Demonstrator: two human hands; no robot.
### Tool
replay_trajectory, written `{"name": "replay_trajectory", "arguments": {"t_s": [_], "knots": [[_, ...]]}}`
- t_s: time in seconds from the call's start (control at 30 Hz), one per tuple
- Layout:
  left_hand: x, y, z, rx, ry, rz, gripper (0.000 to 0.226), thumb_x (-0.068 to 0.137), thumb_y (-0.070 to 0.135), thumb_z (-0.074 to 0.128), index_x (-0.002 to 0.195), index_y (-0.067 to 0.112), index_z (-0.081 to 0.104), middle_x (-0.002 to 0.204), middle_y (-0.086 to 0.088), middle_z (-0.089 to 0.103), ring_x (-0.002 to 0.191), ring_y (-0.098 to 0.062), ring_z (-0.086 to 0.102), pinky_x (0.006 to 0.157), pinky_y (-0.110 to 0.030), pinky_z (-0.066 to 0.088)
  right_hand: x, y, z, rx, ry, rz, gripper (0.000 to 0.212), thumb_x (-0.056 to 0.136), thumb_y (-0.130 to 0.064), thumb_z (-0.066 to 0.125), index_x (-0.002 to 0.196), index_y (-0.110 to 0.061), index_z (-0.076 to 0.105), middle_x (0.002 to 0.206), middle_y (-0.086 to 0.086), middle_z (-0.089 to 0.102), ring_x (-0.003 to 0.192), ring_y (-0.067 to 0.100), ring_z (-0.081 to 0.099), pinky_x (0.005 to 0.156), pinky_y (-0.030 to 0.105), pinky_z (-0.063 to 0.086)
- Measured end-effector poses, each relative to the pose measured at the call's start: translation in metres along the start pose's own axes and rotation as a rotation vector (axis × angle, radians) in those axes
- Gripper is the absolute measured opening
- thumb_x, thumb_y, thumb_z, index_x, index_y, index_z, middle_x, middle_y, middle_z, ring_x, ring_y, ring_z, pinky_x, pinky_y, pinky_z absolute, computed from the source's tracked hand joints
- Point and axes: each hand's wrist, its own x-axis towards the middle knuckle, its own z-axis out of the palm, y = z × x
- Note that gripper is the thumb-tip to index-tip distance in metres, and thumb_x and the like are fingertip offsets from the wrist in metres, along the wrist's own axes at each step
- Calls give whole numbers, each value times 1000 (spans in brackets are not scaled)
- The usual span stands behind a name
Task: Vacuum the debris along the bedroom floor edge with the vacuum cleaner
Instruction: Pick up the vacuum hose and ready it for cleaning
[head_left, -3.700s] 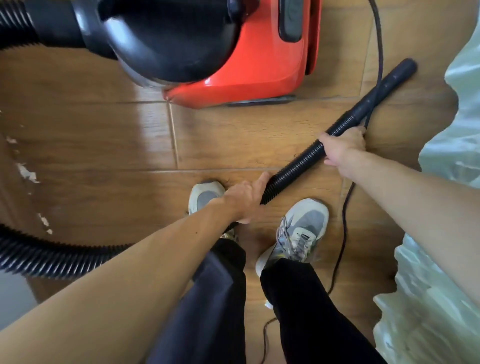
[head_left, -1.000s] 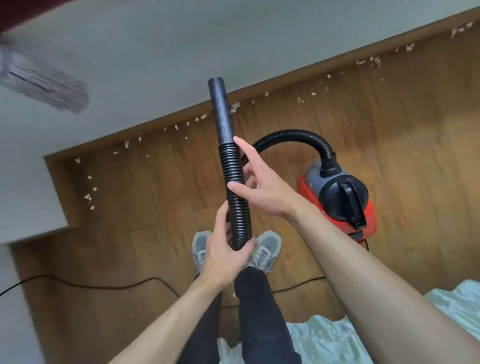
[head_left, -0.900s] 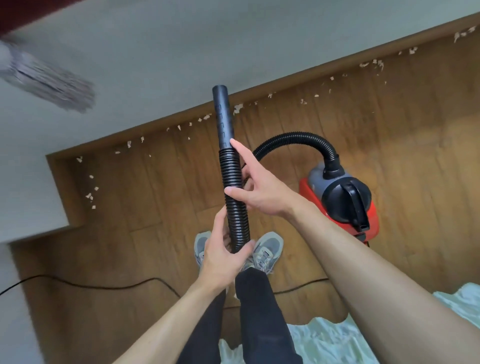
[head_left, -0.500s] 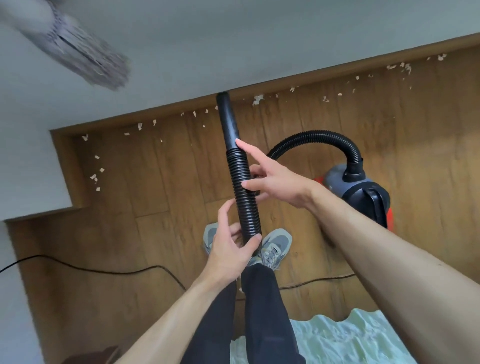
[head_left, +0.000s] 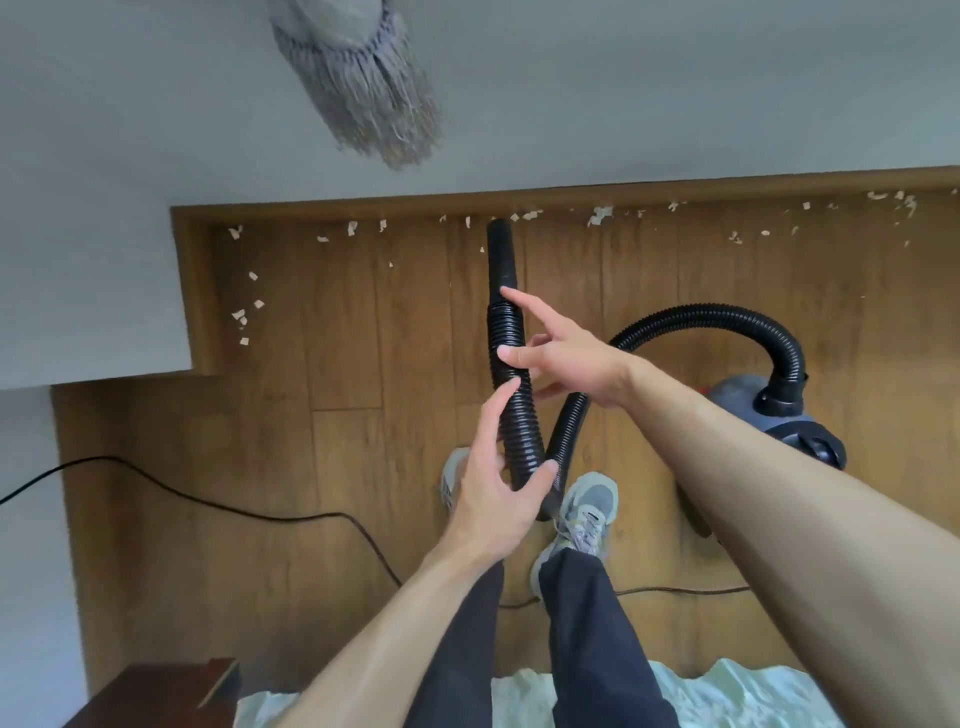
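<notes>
Hose (head_left: 513, 421) in left hand (head_left: 493, 499), right hand (head_left: 571, 358) touching it

**Plank floor, littered along the wall**

We stand on a brown wooden floor (head_left: 337, 467). Pale debris (head_left: 597, 214) lies scattered beside the skirting board (head_left: 363, 200), from ten o'clock round to two. The vacuum cleaner (head_left: 769, 415) sits at about two o'clock from our shoes (head_left: 587, 506). A black cord (head_left: 208, 501) trails in from nine o'clock.
</notes>
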Motion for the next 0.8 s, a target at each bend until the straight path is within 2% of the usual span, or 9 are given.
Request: {"name": "replay_trajectory", "arguments": {"t_s": [0.1, 0.23, 0.33, 0.43, 0.57, 0.63, 0.7, 0.73, 0.8], "knots": [[2, -6, -1, -8, -23, -25, 78, 90, 3, 70, 144, 48, 35, 142, 4, 53, 121, -12, 59, 100, -29, 53, 3, 5, 0, 12, 14, 48, 63, 99, -22, 59, 147, -50, 30, 107, 8, 65, 90, 20, 66, 88, 48, 57], [5, -14, 4, -4, -83, -67, 76, 91, 3, 69, 140, 52, 37, 136, 1, 55, 117, -16, 61, 96, -28, 56, 6, 18, -1, 5, -3, 90, 62, 99, -21, 59, 147, -48, 32, 99, 1, 64, 88, 18, 66, 86, 45, 57], [8, -19, 7, -7, -118, -86, 72, 91, 4, 69, 141, 46, 39, 135, -1, 56, 110, -16, 64, 89, -25, 57, 5, 28, -2, 4, -13, 95, 61, 99, -19, 59, 147, -47, 34, 89, -4, 62, 76, 12, 62, 86, 44, 57], [9, -23, 20, -8, -140, -108, 70, 92, 5, 69, 143, 41, 38, 134, -2, 56, 100, -18, 68, 84, -24, 58, -1, 38, -7, 18, -31, 96, 62, 99, -18, 58, 148, -47, 33, 88, -5, 59, 74, 11, 60, 87, 45, 57], [5, -21, 51, -13, -122, -99, 69, 91, 1, 68, 139, 44, 41, 133, 2, 56, 111, -15, 65, 85, -25, 58, -16, 58, -27, 47, -39, 57, 65, 100, -22, 57, 152, -45, 26, 77, -12, 62, 67, 3, 63, 80, 39, 58], [4, -19, 69, 22, -115, -67, 69, 91, 0, 68, 139, 43, 42, 137, 9, 53, 120, -6, 59, 89, -24, 57, -28, 76, -39, 104, 21, 36, 64, 101, -28, 55, 153, -43, 21, 73, -15, 66, 64, -2, 64, 74, 32, 56], [5, -19, 89, 82, -97, -53, 68, 90, 0, 69, 139, 41, 43, 129, 25, 54, 114, -1, 60, 88, -26, 58, -42, 103, -52, 217, 164, 52, 65, 100, -35, 55, 154, -37, 20, 89, -3, 67, 72, 6, 65, 74, 32, 58], [5, -20, 99, 124, -83, -52, 68, 90, 2, 69, 139, 41, 42, 121, 34, 54, 109, -2, 62, 88, -30, 59, -50, 121, -61, 265, 247, 79, 64, 99, -37, 56, 154, -32, 23, 96, 4, 65, 75, 11, 64, 72, 31, 58], [6, -23, 122, 243, -43, -29, 69, 90, 6, 70, 139, 44, 40, 118, 40, 51, 108, -8, 62, 94, -41, 57, -69, 164, -76, 315, 376, 161, 56, 100, -37, 55, 149, -19, 34, 102, 12, 62, 76, 15, 61, 63, 24, 57]]}}
